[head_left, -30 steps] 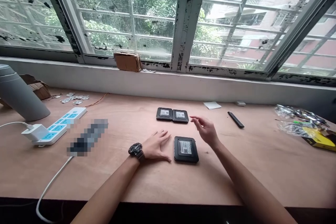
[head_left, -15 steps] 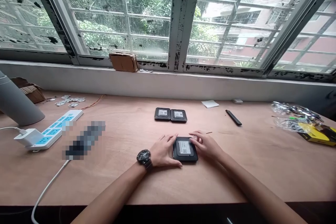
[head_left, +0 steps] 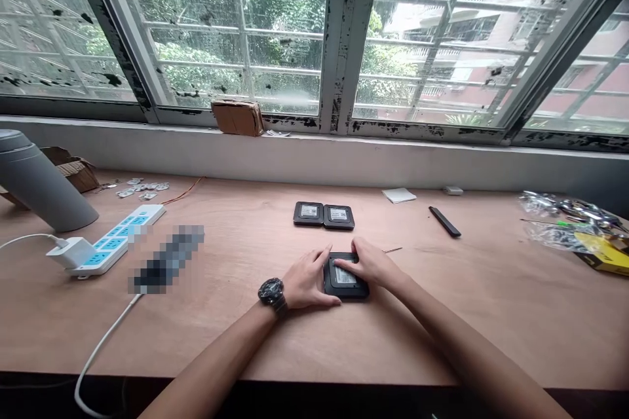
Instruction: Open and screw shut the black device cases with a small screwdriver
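Note:
A flat black square case [head_left: 348, 291] with a white label lies on the table before me. My left hand [head_left: 307, 280] braces its left side, fingers at the far corner and thumb by the near edge; a black watch [head_left: 271, 294] is on that wrist. From the right, my right hand [head_left: 374, 263] grips the case, its thumb across the label and the other fingers at the far edge. A thin stick [head_left: 393, 250] shows just past the right hand; whether it is held cannot be made out. Two similar labelled cases, a left one [head_left: 308, 213] and a right one [head_left: 339, 217], sit side by side farther back.
A white power strip [head_left: 118, 239] with a plugged-in adapter [head_left: 71, 253], a blurred-out object [head_left: 170, 260] and a grey cylinder [head_left: 46, 183] stand left. To the right are a black bar [head_left: 445, 222], a white pad [head_left: 399, 196], plastic bags [head_left: 560, 236] and a yellow-black box [head_left: 604, 254].
My right hand has moved inward over the case, its thumb now lying across the label. More of the thin stick shows. The view has shifted slightly.

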Demonstrator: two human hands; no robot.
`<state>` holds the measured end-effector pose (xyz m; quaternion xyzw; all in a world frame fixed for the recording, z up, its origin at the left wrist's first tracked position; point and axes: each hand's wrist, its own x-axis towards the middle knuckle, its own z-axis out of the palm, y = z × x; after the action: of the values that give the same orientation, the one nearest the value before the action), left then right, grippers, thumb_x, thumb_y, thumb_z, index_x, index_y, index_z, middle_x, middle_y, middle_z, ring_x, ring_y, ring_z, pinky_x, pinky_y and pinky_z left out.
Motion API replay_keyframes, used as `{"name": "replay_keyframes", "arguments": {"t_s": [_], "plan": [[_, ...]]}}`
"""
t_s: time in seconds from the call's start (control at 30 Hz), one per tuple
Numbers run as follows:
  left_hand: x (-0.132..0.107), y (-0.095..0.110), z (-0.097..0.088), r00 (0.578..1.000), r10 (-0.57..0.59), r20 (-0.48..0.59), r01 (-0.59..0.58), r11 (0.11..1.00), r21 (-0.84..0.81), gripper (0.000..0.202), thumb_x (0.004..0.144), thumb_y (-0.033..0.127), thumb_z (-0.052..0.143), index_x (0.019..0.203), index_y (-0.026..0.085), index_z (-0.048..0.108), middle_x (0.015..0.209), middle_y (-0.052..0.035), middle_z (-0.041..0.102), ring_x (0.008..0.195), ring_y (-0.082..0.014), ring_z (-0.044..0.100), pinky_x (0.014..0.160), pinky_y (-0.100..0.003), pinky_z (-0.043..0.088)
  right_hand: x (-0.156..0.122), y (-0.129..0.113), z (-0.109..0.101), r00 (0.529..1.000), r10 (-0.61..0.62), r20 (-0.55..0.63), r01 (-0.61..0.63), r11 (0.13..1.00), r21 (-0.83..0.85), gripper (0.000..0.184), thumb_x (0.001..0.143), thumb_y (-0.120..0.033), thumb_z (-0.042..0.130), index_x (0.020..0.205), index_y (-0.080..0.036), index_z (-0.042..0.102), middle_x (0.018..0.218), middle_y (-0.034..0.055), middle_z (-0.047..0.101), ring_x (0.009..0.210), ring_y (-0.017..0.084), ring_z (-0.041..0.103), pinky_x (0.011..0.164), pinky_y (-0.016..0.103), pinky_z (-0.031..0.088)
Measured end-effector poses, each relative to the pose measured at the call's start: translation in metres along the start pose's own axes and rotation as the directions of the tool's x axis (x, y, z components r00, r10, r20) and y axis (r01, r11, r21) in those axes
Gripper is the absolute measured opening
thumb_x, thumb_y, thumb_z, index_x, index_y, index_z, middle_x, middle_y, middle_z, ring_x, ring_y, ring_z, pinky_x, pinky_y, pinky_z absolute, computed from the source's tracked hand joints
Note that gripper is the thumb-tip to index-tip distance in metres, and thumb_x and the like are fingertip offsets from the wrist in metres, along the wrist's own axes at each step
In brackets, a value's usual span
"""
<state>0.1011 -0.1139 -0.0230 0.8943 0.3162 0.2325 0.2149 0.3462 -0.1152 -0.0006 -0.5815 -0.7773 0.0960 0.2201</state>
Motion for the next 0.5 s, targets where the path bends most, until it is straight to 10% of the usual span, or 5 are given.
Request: {"name": "replay_keyframes", "arguments": {"t_s": [0.5], "plan": [[0.003,-0.0066,0.0048,0.999,-0.043,0.004,0.044,0.995,-0.086,0.14,0.055,0.062,0.091,0.161,0.017,0.012,0.155,-0.0216,0.038,0.141,-0.0423,0.04,0.117,-0.054,0.034,0.0003,-0.0032,0.0114,0.997,0.07,-0.019,-0.072,0.992,-0.101,0.06,0.081,-0.083,0.053,0.079,-0.023,0.052,0.09,0.0083,0.064,0.082,0.025,0.061,0.066,0.033,0.04]]}}
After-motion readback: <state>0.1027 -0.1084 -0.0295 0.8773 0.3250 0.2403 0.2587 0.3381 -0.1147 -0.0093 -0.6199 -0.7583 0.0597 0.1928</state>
